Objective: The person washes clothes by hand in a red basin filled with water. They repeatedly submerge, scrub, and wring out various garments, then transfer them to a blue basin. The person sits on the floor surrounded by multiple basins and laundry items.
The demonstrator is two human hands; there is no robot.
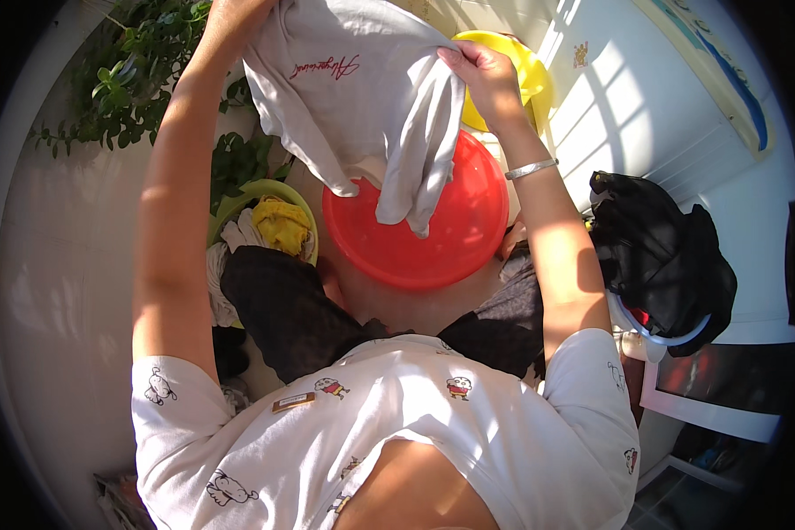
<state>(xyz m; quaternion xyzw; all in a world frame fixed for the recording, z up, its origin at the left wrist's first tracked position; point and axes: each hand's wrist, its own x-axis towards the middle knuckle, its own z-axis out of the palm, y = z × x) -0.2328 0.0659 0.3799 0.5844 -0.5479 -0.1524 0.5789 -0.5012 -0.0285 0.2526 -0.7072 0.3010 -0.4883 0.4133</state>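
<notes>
A white long-sleeved top (364, 86) with red lettering hangs stretched between my two hands. My right hand (489, 76), by position on the picture's right, pinches its edge between thumb and fingers; a silver bangle is on that wrist. My left hand (241, 16) is at the garment's other upper side, cut by the picture's top edge, so its fingers are mostly hidden. The sleeves droop over a red plastic basin (414, 265) between my knees, and their ends hang in front of it. Whether they touch the basin, I cannot tell.
At the left, a green basin (314, 228) holds a yellow cloth (280, 225) and pale clothes. Leafy plants (122, 93) hang at upper left. A yellow basin (530, 66) stands behind my right hand. Black clothing (662, 258) overhangs a container at the right, beside a white wall.
</notes>
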